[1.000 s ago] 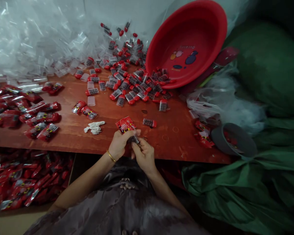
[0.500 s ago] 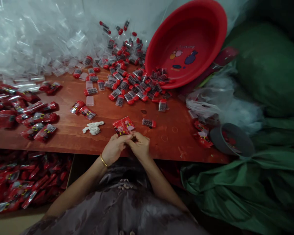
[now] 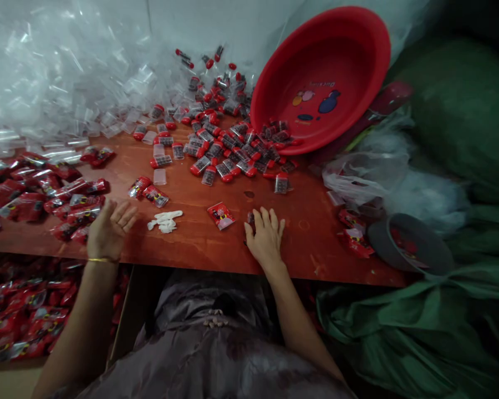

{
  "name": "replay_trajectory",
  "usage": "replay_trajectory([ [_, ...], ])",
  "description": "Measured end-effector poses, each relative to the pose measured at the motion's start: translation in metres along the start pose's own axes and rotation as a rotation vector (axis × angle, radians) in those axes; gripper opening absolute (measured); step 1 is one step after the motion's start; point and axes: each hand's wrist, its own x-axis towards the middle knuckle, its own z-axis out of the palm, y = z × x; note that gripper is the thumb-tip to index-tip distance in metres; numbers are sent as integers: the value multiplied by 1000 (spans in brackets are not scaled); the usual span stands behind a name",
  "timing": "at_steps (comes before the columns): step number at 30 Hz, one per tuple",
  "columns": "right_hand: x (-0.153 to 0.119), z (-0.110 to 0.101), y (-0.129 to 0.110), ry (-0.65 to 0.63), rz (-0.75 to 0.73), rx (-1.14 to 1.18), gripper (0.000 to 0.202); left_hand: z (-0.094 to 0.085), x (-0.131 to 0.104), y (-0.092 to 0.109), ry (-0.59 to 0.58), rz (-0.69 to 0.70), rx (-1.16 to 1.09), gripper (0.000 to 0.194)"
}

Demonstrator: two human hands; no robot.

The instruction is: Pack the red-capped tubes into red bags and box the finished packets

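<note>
My left hand (image 3: 109,230), a gold bangle at its wrist, is beside the pile of shiny red packets (image 3: 33,205) at the table's left. Its fingers are apart, with nothing visible in them. My right hand (image 3: 265,235) is spread with its palm down over the table. Under its fingers lies a small clear case with dark contents (image 3: 250,218), mostly hidden. Between my hands a flat red printed packet (image 3: 221,216) rests on the wood. Left of that are a crumpled white piece (image 3: 165,221) and two filled red packets (image 3: 148,191).
Red-capped clear cases (image 3: 228,149) spill from a tilted red basin (image 3: 320,83) at the back. Clear empty sleeves (image 3: 66,77) heap up at the back left. A grey bowl (image 3: 411,244) stands at the right edge. Below the table's left edge is a box of red packets (image 3: 29,310).
My hands, together over a packet before, have parted. The left moved to the packet pile, the right to the small case. One flat red packet now lies where several overlapped.
</note>
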Motion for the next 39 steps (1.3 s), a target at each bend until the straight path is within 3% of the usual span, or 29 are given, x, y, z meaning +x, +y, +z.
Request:
replay_trajectory([
  [2,-10,-1,-4,62,-16,14,43,12,-9,-17,18,293,425,34],
  [4,-16,-2,-11,121,-47,48,40,24,-16,-34,-54,541,868,34],
  [6,-19,-1,-16,161,-94,79,36,30,-18,-47,-145,644,1182,25],
  [9,-19,1,-18,208,-147,109,30,33,-19,-54,-142,706,1378,26],
  [12,-19,3,-16,248,-162,134,25,46,-30,-54,-128,822,1403,36],
  [16,-19,5,-15,268,-176,157,23,90,-54,-64,-384,951,1401,48],
  [18,-19,5,-15,274,-175,164,23,113,-59,-73,-492,949,1407,47],
  [22,-19,4,-14,268,-155,181,23,138,-56,-85,-538,868,1386,31],
  [25,-19,1,-14,259,-139,199,23,138,-53,-87,-528,831,1328,24],
  [29,-17,-8,-19,240,-108,289,25,129,-59,-86,-488,844,1223,28],
  [35,2,-16,-45,123,111,598,33,123,-71,-76,-490,918,1154,30],
  [39,20,-9,-52,51,169,682,34,124,-66,-76,-480,866,1018,48],
])
